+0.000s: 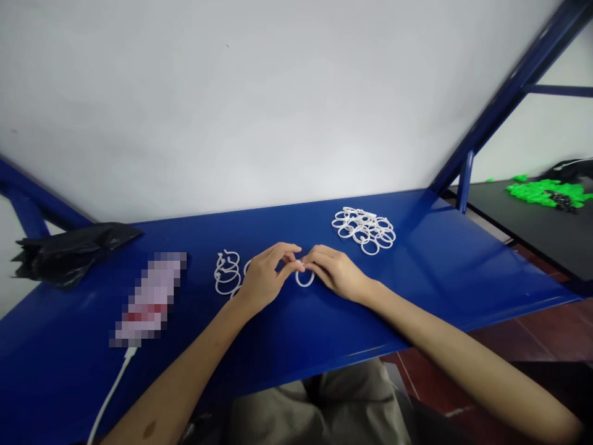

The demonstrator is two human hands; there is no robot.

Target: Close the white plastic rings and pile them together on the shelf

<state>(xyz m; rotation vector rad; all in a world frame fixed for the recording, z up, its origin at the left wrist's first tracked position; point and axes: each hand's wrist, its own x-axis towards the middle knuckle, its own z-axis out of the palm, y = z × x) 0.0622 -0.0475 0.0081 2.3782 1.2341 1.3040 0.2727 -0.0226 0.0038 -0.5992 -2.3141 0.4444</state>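
Between my two hands is a white ring (304, 285), its top pinched by the fingertips of both and its lower loop hanging in view. My left hand (265, 277) closes on the ring's left side with thumb and fingers. From the other side, my right hand (340, 272) pinches the ring near the same spot; its fingers cover the join. Beside my left hand lie several white rings (227, 272) with small open ends, partly hidden behind the hand. A pile of similar white rings (364, 228) lies farther back, to the right.
The blue shelf (296, 346) has a pale wall behind it. On the left are a black plastic bag (74, 250) and a blurred-out object (148, 303) with a white cable (111, 392). Bright green pieces (549, 190) lie on a dark table (523, 219) at right.
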